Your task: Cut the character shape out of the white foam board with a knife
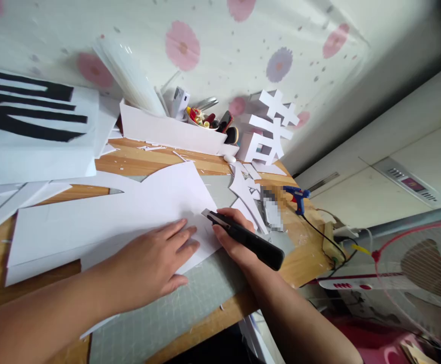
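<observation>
White sheet [167, 194] partly shaped: one edge looks curved by cutting, but how much remains is unclear.
It lies over the cutting mat [201, 303], between the surface's [305, 260] near and far edges. The left hand's [157, 265] grip is spread flat on it; the right hand's [236, 250] pinches a knife [252, 241]. Scraps [243, 197] lie toward the right edge; one raised character [277, 134] stands built at the far right corner.
</observation>
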A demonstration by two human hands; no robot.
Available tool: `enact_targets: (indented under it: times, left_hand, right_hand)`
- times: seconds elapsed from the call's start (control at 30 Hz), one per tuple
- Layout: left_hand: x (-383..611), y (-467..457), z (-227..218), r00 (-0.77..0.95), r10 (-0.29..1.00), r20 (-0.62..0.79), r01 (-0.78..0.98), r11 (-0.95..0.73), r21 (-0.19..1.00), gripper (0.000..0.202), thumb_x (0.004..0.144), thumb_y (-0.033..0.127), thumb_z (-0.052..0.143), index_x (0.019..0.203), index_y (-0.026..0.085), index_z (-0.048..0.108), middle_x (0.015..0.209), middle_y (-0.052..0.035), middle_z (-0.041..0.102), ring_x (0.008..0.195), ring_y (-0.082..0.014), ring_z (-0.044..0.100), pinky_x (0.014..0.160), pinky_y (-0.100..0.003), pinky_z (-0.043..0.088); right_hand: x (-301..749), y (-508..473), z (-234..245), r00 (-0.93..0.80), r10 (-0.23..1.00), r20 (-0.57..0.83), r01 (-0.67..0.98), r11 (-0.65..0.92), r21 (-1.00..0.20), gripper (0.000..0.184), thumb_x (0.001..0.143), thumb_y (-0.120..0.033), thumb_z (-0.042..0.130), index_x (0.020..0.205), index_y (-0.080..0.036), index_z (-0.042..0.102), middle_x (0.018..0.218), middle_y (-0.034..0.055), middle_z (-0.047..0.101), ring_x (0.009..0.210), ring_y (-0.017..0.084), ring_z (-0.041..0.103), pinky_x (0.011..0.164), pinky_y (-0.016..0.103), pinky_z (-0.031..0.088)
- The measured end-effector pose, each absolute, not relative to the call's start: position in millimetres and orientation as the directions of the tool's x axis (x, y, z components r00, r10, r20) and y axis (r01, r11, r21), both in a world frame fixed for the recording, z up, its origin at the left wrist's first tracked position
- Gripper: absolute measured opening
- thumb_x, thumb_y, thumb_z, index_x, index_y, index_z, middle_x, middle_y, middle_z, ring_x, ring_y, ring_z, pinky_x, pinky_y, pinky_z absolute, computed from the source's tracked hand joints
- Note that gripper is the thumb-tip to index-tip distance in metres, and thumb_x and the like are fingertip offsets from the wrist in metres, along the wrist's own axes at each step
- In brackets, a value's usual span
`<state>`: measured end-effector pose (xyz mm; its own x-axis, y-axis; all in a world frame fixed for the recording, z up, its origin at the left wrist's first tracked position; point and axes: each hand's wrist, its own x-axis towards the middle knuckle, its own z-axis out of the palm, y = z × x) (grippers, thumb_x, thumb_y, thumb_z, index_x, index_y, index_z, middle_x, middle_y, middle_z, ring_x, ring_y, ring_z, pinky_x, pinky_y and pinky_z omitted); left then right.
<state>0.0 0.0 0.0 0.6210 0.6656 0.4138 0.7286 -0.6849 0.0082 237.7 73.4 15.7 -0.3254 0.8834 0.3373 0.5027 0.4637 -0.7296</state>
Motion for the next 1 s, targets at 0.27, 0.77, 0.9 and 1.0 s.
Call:
enact_targets:
  times: [0.27,0.77,0.9,1.0]
  left_hand:
    - [2.7,1.5,5.1,0.624,0.660,0.418,0.728,-0.685,-0.004,0.058,0.080,0.056,0.091,0.123,0.018,0.079,0.131,-0.0143,0.080,0.125,-0.0352,0.071,0.112,-0.044,0.052]
    - [1.7,0.5,2.3,0.633,0.665,0.396,0.727,-0.687,-0.007,0.054,0.085,0.055,0.086,0.125,0.019,0.078,0.132,-0.0136,0.079,0.128,-0.0340,0.069,0.116,-0.043,0.048]
    - [3.3,1.2,1.7,0.630,0.673,0.387,0.732,-0.681,-0.007,0.051,0.088,0.053,0.085,0.126,0.020,0.077,0.133,-0.0136,0.079,0.131,-0.0337,0.068,0.117,-0.043,0.046]
    - [5.1,2.7,1.5,0.638,0.669,0.382,0.732,-0.681,-0.029,0.050,0.088,0.052,0.084,0.125,0.020,0.077,0.133,-0.0140,0.079,0.130,-0.0343,0.068,0.116,-0.044,0.046]
  right_hand:
    - [241.1,78.2,15.0,-0.352,0.889,0.293,0.498,0.443,-0.746,0.028,0.085,-0.038,0.074,0.111,-0.026,0.072,0.094,0.0039,0.085,0.081,0.023,0.082,0.077,0.038,0.066]
    - [236.3,76.8,17.9,-0.390,0.877,0.282,0.448,0.448,-0.774,0.024,0.085,-0.033,0.072,0.109,-0.026,0.071,0.091,0.0020,0.085,0.078,0.021,0.081,0.075,0.033,0.066]
    - [236.7,76.2,17.9,-0.403,0.869,0.287,0.452,0.462,-0.763,0.025,0.086,-0.033,0.073,0.110,-0.025,0.072,0.094,0.0025,0.084,0.081,0.021,0.081,0.078,0.034,0.066]
    - [237.7,76.2,17.8,-0.424,0.861,0.282,0.463,0.474,-0.749,0.026,0.087,-0.033,0.072,0.111,-0.026,0.072,0.096,0.0027,0.084,0.084,0.021,0.081,0.081,0.034,0.066]
